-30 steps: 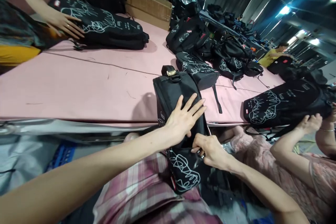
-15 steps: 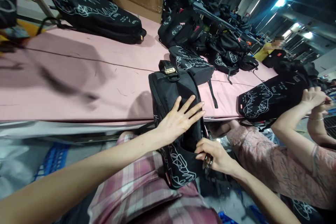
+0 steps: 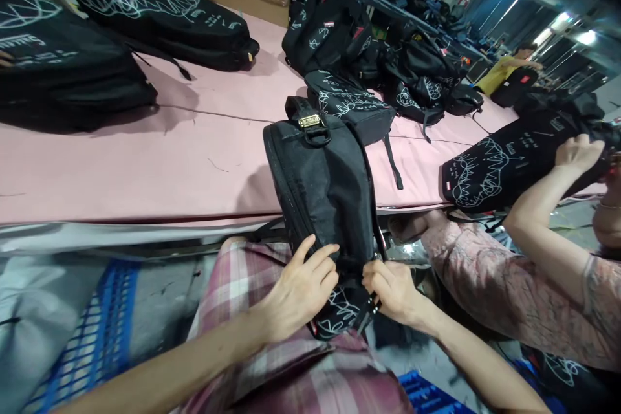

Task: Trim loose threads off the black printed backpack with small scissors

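One black bag [image 3: 323, 200] leans from lap [image 3: 339, 378] at 6 o'clock to table [image 3: 204, 187] at 12: left hand [image 3: 303, 288] at 7, grip unclear, best steadies it; right hand [image 3: 391, 288] at 5, pinching its side, should draw that edge taut

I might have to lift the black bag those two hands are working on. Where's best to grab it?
Probably by the short strap beside the gold-coloured plate, coming from above on the table side. It stands out at the far end of the bag, over the pink tabletop, while the left hand and right hand are at the near end.
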The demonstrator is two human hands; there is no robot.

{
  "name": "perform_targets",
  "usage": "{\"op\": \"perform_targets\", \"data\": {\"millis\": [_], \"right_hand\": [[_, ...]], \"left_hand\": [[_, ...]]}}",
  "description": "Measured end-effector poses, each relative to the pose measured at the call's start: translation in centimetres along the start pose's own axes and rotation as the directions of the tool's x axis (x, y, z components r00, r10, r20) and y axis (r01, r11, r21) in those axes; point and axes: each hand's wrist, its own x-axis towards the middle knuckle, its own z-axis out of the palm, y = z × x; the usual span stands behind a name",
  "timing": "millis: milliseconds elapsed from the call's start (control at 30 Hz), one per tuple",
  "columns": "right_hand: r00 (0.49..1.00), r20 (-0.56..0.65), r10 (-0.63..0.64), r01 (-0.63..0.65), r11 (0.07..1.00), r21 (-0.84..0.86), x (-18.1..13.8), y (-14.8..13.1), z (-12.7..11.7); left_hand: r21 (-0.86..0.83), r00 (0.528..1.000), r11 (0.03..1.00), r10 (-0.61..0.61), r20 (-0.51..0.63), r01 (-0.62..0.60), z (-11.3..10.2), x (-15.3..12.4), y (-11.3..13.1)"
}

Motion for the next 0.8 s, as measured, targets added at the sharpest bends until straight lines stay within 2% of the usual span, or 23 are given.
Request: {"op": "perform_targets", "data": {"millis": [133, 333, 433, 600, 700, 800], "right_hand": [[0.978, -0.174, -0.117, 0.100, 0.989, -0.105, -0.8, 0.0, 1.5], [0.962, -0.219, -0.162, 0.137, 0.983, -0.123, -0.8, 0.4, 1.8], [0.977, -0.200, -0.073, 0.058, 0.995, -0.079, -0.3, 0.3, 1.2], [0.980, -0.124, 0.158, -0.142, 0.981, 0.130, 0.9, -0.4, 1.3], [0.941, -0.237, 0.242, -0.225, 0.969, 0.098, 1.9, -1.2, 2.7], [0.888, -0.365, 0.280, -0.280, 0.959, 0.055, 3.0, -1.9, 4.1]], "left_hand": [[0.032, 0.994, 0.999, 0.037, -0.100, -0.034, 0.9, -0.5, 0.3], [0.035, 0.992, 0.998, 0.051, -0.117, -0.047, 1.3, -0.3, 0.2], [-0.007, 0.995, 1.000, 0.002, -0.100, -0.002, 0.9, 0.0, 0.0], [-0.151, 0.988, 0.987, -0.076, -0.132, 0.056, 0.6, 0.1, -0.1], [-0.176, 0.974, 0.981, -0.114, -0.195, 0.080, 0.6, 0.2, -0.3], [-0.113, 0.945, 0.985, -0.156, -0.288, 0.128, -0.2, 0.9, -1.6]]}}
